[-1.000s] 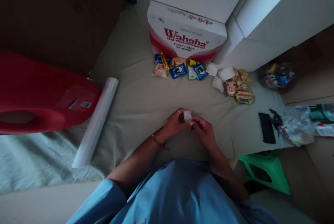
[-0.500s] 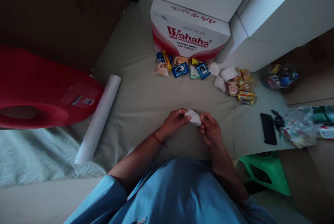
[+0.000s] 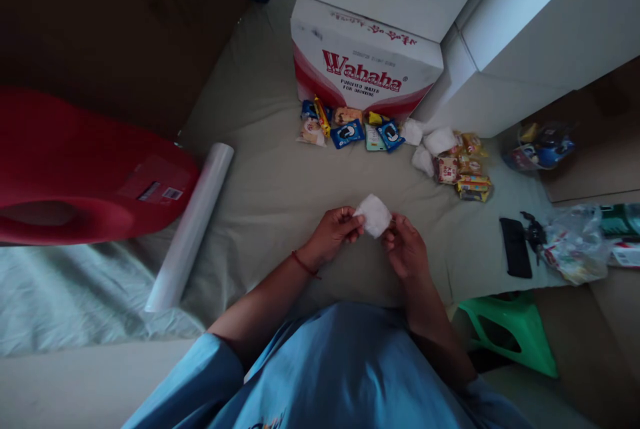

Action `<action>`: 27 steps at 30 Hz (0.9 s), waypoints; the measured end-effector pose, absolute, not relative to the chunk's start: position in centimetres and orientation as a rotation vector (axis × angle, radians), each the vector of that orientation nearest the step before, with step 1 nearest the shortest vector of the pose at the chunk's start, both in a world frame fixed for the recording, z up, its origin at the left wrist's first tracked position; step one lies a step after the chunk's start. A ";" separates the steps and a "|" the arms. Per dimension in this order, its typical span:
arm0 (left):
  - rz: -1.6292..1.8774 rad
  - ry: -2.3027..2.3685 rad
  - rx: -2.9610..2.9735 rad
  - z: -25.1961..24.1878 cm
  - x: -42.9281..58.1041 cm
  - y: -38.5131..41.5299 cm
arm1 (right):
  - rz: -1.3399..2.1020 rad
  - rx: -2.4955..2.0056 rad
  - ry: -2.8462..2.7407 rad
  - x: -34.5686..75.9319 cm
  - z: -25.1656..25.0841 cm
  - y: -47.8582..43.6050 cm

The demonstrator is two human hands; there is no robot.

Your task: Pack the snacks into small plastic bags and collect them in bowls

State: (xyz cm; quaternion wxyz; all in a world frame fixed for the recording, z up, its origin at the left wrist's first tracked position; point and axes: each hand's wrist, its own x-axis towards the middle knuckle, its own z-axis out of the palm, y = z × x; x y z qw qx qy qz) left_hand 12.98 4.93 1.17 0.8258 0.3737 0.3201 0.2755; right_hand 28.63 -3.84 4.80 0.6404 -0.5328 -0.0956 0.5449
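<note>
Both my hands hold a small white packet point(image 3: 373, 215) above the grey-green cloth point(image 3: 270, 189). My left hand point(image 3: 334, 234) pinches its left corner with fingers closed. My right hand point(image 3: 405, 246) grips its right edge, fingers curled. The packet faces up as a flat square. Beyond it, a row of small snack packets point(image 3: 350, 130) lies on the cloth in front of a white and red Wahaha box point(image 3: 365, 65). More white packets point(image 3: 430, 145) and yellow snack packets point(image 3: 465, 172) lie to the right of that row.
A roll of clear film point(image 3: 193, 225) lies at the left beside a red plastic stool point(image 3: 75, 175). A black phone point(image 3: 515, 255) and a plastic bag point(image 3: 575, 242) sit at the right. A green stool point(image 3: 510, 332) stands by my right arm. White boxes point(image 3: 500, 29) rise behind.
The white packet was bunched small between my fingertips; it is now spread into a flat square. My hands have moved slightly apart and a little to the right.
</note>
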 end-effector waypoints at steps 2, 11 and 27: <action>0.614 0.701 0.771 1.3 13.0 5.0 | 1.278 -1.219 -0.277 28.5 4.9 -4.0; 0.782 0.844 1.001 0.2 13.6 4.3 | 1.152 -1.331 -0.406 27.6 4.4 -3.6; 0.824 0.799 0.917 -0.1 13.2 5.0 | 1.237 -1.221 -0.235 30.3 5.5 -3.9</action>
